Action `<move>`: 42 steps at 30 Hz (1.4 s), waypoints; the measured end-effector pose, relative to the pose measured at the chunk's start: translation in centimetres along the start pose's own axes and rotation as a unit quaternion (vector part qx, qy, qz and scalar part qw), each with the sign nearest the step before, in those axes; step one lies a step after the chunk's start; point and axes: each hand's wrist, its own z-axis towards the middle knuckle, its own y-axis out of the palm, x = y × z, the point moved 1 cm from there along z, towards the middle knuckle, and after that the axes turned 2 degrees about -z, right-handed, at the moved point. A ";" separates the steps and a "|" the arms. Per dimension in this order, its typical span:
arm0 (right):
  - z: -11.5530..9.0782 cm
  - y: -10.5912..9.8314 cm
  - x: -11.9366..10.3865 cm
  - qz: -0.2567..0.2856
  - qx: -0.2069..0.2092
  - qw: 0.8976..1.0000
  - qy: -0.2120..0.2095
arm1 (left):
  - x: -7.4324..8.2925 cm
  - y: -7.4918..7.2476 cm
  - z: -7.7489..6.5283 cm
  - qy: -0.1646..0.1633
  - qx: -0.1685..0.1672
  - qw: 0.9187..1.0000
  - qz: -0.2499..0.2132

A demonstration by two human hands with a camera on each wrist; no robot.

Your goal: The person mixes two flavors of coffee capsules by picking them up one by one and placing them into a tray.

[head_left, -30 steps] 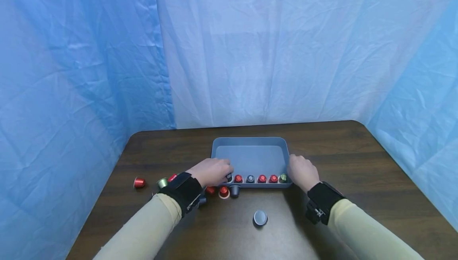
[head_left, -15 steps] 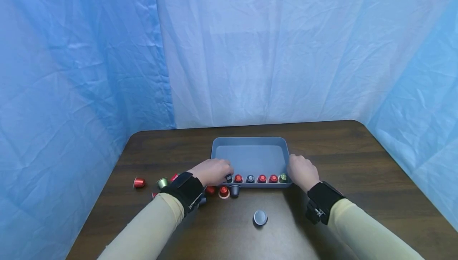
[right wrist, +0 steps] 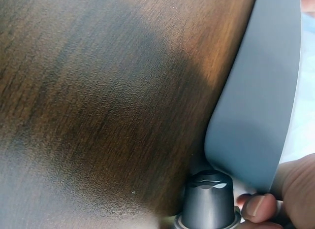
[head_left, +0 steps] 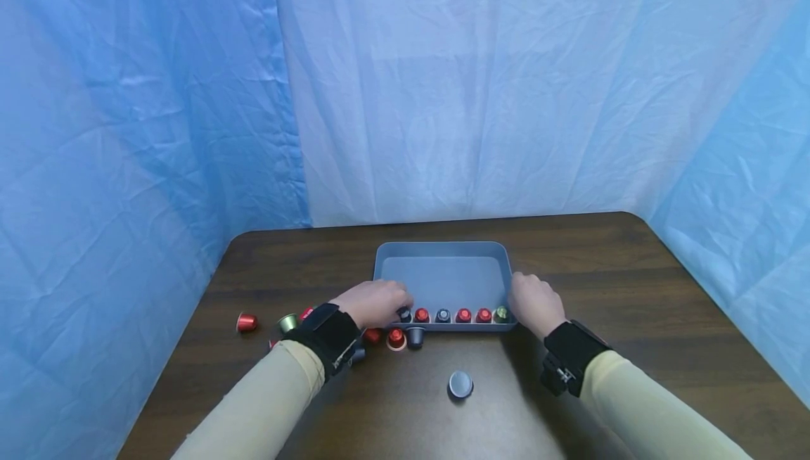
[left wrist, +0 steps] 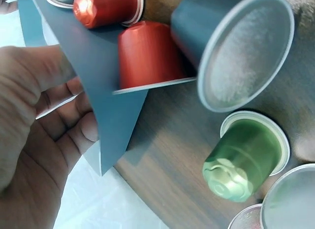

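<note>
My left hand (head_left: 380,303) reaches over the front left corner of a grey-blue tray (head_left: 443,243). Its thumb and fingers pinch a dark coffee capsule (head_left: 404,316) at the left end of a row inside the front wall; in the left wrist view the wall hides that capsule. The row continues rightward with red, dark and green capsules, such as the green one (head_left: 502,315). At the tray's right wall, my right hand (head_left: 536,305) grips the rim with curled fingers. A black capsule (right wrist: 209,199) lies right at those fingers in the right wrist view, hidden under the hand in the head view.
Loose capsules lie before the tray: a red one (head_left: 396,338), a dark one (head_left: 415,337) and a silver-lidded one (head_left: 460,385) nearer me. Further left are a green capsule (head_left: 287,323) and a red capsule (head_left: 247,323). Blue curtains (head_left: 405,80) stand behind the brown table (head_left: 569,235).
The dark capsule under my left fingers has straightened slightly, its pale rim showing less. My left forearm has shifted a little to the right; the right hand stays still.
</note>
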 end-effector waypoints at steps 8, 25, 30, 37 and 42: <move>0.1 0.0 0.0 0.001 -0.001 1.000 0.000 | 0.4 -1.4 -1.1 0.001 0.014 1.000 0.016; -0.1 0.1 0.2 -0.002 0.005 1.000 -0.002 | 5.9 -2.2 -3.6 0.148 0.081 0.983 0.078; -0.1 0.1 0.3 0.000 0.010 1.000 -0.006 | 8.2 -1.5 -3.6 0.189 0.073 0.975 0.089; 0.0 0.2 0.2 -0.005 0.007 1.000 -0.001 | 10.7 0.2 -3.2 0.221 0.054 0.971 0.067; 0.1 0.2 0.0 -0.006 0.002 1.000 0.005 | 11.8 1.4 -2.7 0.235 0.058 0.969 0.058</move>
